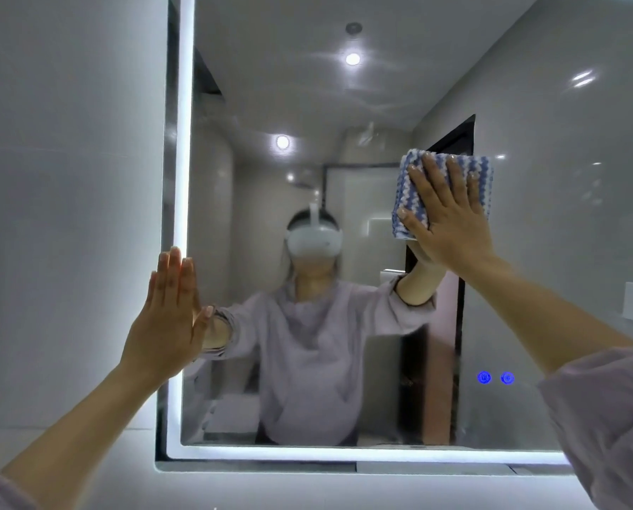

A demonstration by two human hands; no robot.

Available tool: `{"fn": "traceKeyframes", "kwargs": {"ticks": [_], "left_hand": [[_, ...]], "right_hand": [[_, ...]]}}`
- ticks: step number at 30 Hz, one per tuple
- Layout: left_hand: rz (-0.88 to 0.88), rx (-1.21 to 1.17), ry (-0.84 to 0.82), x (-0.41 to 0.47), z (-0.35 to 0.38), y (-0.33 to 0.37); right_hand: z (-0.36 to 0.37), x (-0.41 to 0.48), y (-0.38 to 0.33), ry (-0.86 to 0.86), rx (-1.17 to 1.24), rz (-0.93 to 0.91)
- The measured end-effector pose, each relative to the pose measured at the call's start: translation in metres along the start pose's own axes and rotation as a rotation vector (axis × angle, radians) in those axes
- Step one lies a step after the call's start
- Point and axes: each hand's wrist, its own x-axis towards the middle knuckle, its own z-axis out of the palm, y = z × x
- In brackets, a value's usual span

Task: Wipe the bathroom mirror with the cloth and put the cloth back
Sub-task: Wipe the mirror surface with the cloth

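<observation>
The blue-and-white cloth (pixel 443 193) lies flat on the lit mirror (pixel 307 104), upper right, pressed by the right hand's (pixel 451 219) spread fingers; the flat left hand (pixel 168 311) braces its left edge. Wiping is underway; next, sweep across unwiped glass

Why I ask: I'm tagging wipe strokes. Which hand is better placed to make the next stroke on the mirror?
Right. The right hand presses the cloth flat on the mirror glass, upper right; the left hand lies flat at the lit left edge, holding no cloth.
</observation>
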Motion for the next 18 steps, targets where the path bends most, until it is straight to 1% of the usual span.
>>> {"fn": "traceKeyframes", "kwargs": {"ticks": [7,18], "left_hand": [[0.024,0.007,-0.002,0.0,0.006,-0.006],[0.007,-0.087,0.047,0.0,0.006,-0.002]], "right_hand": [[-0.001,-0.012,0.013,0.013,0.018,0.181],[0.004,-0.001,-0.01,0.003,0.058,0.319]]}}
